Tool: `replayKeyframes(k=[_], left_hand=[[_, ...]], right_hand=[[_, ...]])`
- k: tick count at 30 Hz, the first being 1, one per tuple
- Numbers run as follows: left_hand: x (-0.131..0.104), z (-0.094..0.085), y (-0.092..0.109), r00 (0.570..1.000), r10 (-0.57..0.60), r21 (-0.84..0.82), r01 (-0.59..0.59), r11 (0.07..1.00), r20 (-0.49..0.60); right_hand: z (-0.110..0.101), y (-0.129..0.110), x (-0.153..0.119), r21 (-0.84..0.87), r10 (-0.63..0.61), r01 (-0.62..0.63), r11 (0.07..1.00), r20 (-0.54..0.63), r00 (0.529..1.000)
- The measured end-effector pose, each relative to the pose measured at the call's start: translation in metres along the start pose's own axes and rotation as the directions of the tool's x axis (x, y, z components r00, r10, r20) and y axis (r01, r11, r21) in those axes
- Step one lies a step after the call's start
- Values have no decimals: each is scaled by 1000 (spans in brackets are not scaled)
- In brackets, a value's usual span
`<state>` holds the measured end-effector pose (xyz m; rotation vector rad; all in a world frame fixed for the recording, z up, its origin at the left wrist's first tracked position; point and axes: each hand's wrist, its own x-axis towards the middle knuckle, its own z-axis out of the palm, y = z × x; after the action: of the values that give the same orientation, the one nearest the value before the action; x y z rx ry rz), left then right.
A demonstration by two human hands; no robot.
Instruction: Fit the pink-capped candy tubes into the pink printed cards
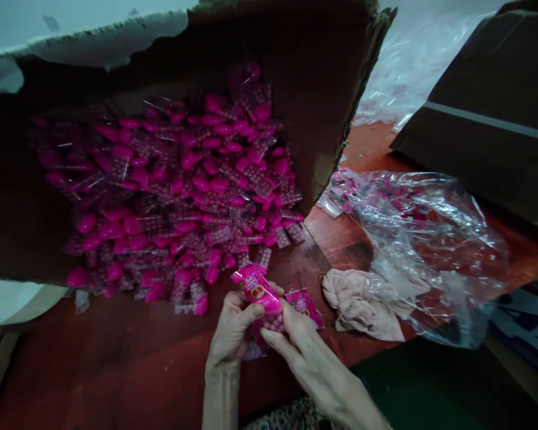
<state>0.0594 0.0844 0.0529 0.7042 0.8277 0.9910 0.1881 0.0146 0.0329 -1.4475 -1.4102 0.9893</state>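
In front of the box, a small clear container of pink candy balls (274, 323) is held between my two hands, a pink printed wrapper (255, 286) around its upper part. My left hand (234, 325) pinches the wrapper from the left, thumb on its face. From the right, my right hand (298, 334) has its fingers closed round the container's lower end. Just past my right hand, another pink printed wrapper (303, 306) lies on the reddish table (130, 358). More pink printed wrapping (255, 349) shows beneath my hands, partly hidden.
A large cardboard box (327, 119) lies open toward me, with many pink-capped candy containers (201, 179) spilling to its edge. To the right are a clear plastic bag (434, 257) with pink wrappers, a crumpled pale cloth (363, 304) and another dark box (484, 113). A white bowl (22, 301) stands left.
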Motion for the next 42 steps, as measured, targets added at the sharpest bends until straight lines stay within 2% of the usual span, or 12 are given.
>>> replayKeyframes(k=[3, 6, 10, 12, 17, 20, 24, 28, 32, 34, 38, 42], left_hand=[[-1, -1, -1, 1000, 5, -17, -6, 1000, -16], [-1, 3, -6, 994, -21, -90, 11, 996, -112], [1, 13, -10, 963, -99, -198, 49, 979, -251], [3, 17, -12, 953, -109, -254, 36, 967, -282], [5, 17, -16, 951, -61, -282, -28, 959, -305], [5, 16, -16, 949, -39, -277, -52, 959, -314], [2, 16, -15, 962, 21, -279, -99, 955, -271], [-1, 16, -14, 976, 67, -240, -117, 964, -205], [-2, 14, -14, 986, 65, -219, -98, 971, -152], [-2, 14, -14, 983, 57, -193, -91, 977, -175], [0, 18, -15, 959, 44, -149, -89, 985, -282], [0, 25, -17, 954, 22, -164, -74, 984, -300]], right_hand=[[-7, -10, 7, 27, 39, -41, 999, 93, 995], [-5, -14, 10, -4, 135, -136, 991, 149, 980], [6, -18, 15, -2, 157, -157, 988, 65, 985], [8, -22, 20, 13, 139, -140, 990, 11, 990], [7, -27, 30, -36, 137, -139, 990, -59, 989], [7, -26, 28, -51, 114, -115, 992, -21, 993], [9, -24, 25, -26, 102, -101, 995, 25, 994], [7, -22, 23, -14, 130, -130, 991, -7, 992], [7, -19, 23, 66, 159, -161, 985, 36, 987], [8, -18, 23, 92, 152, -158, 983, 60, 986], [13, -18, 24, 3, 97, -97, 995, -52, 994], [15, -21, 22, -93, 17, -32, 995, -160, 987]])
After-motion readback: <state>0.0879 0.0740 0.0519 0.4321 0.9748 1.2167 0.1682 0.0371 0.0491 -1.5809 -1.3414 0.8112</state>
